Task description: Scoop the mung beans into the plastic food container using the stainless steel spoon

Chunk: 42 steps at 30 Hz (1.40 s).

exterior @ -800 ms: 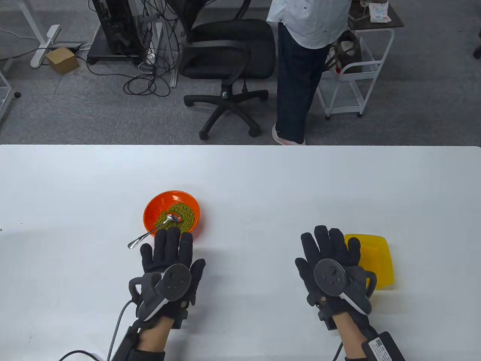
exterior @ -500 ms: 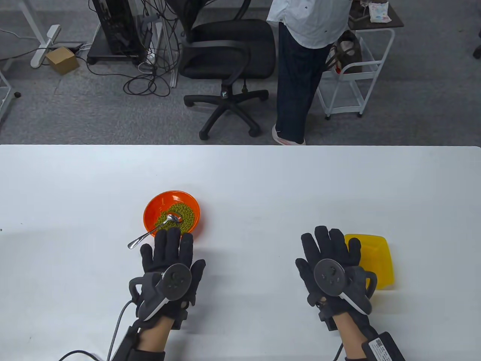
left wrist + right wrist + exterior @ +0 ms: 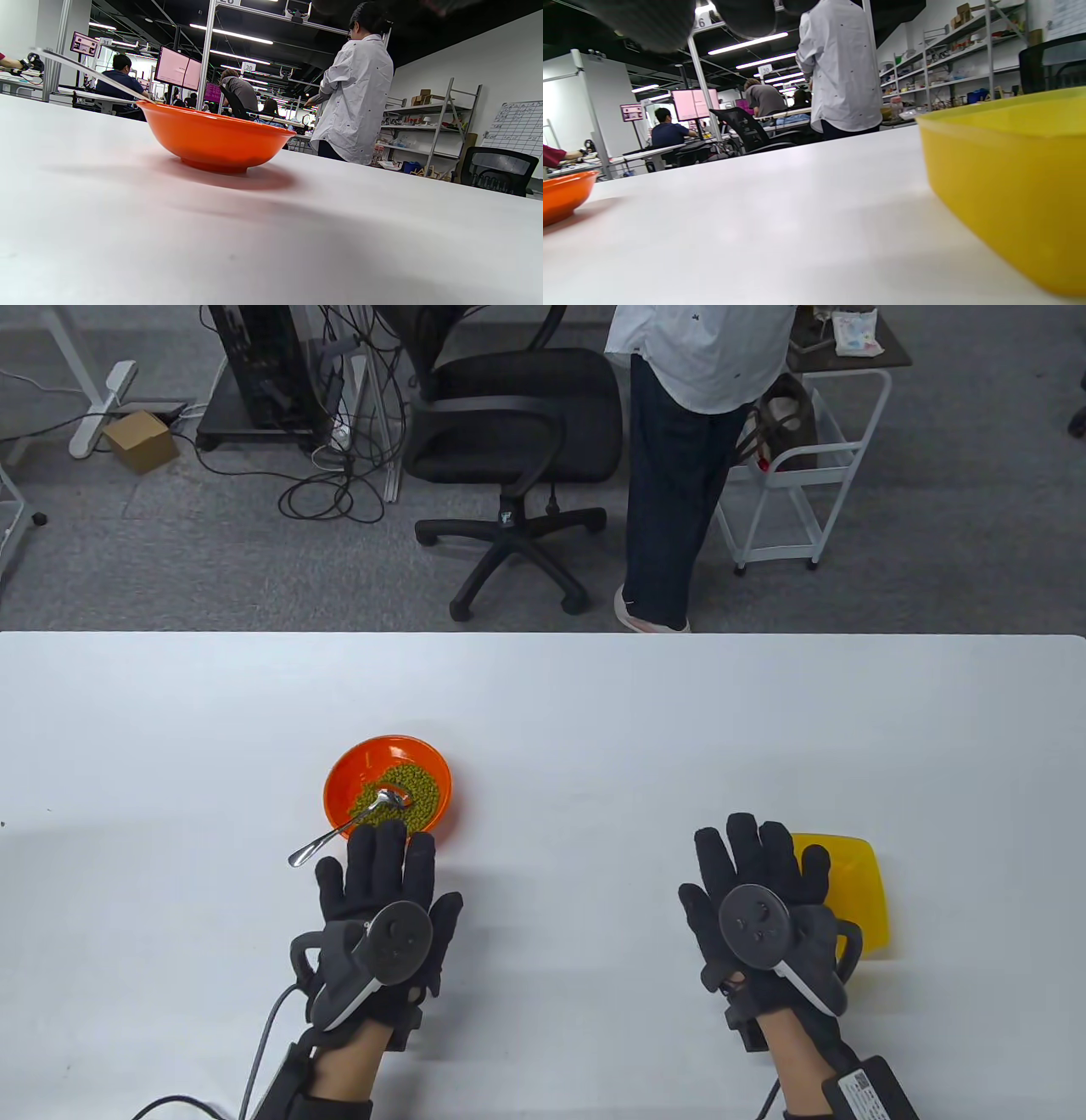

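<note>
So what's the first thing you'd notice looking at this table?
Probably the bright orange plastic bowl of green mung beans left of centre, a shiny stainless steel spoon leaning in it. Then the yellow plastic food container at right, partly under the black-gloved right hand; the left hand lies flat near the bowl.

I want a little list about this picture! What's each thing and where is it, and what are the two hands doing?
bowl: orange bowl, on the white table, left of the middle
beans: mung beans piled inside the bowl
spoon: stainless steel spoon, scoop end in the beans, handle sticking out over the near-left rim
container: yellow plastic container, on the right, partly hidden by the right hand
left hand: left hand flat, fingers spread, just in front of the bowl, holding nothing
right hand: right hand flat, fingers spread, beside the container, holding nothing
</note>
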Motion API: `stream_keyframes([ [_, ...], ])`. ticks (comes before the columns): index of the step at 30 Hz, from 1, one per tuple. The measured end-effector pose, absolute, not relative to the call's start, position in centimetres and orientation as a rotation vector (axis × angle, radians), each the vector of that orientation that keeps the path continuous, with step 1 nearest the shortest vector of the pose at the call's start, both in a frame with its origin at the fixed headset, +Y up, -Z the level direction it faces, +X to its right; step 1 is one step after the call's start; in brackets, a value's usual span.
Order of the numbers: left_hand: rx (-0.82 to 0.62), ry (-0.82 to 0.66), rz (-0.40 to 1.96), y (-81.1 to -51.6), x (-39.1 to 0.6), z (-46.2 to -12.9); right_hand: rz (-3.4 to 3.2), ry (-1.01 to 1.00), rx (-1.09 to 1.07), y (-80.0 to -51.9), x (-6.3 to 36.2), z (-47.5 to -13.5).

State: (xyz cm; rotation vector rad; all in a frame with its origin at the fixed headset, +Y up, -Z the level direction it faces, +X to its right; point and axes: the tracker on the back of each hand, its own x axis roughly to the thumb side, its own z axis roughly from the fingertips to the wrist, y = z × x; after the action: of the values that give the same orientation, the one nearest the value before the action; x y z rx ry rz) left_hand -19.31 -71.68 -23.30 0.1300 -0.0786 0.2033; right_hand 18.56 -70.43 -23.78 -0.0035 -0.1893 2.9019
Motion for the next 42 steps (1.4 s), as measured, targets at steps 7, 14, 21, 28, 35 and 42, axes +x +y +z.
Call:
stream_keyframes([
  [7,0.121,-0.075,0.199,-71.8,-19.3,-23.3,2.905,-0.024,-0.281,-71.9,21.0,-24.7],
  [14,0.118,-0.075,0.194,-71.9,-19.3,-23.4,2.803,0.272,-0.545,-74.1,23.7,-25.4],
  [21,0.112,-0.073,0.195,-71.9,-19.3,-23.4,2.751,0.441,-0.601,-75.7,24.7,-25.8],
  [28,0.109,-0.072,0.2,-72.0,-19.3,-23.4,2.721,0.488,-0.64,-76.7,25.3,-26.0],
  [35,0.109,-0.073,0.2,-72.0,-19.3,-23.4,2.743,0.448,-0.667,-76.6,25.2,-26.1],
  [42,0.101,-0.063,0.195,-72.0,-19.4,-23.4,2.728,0.321,-0.669,-76.3,25.4,-26.1],
])
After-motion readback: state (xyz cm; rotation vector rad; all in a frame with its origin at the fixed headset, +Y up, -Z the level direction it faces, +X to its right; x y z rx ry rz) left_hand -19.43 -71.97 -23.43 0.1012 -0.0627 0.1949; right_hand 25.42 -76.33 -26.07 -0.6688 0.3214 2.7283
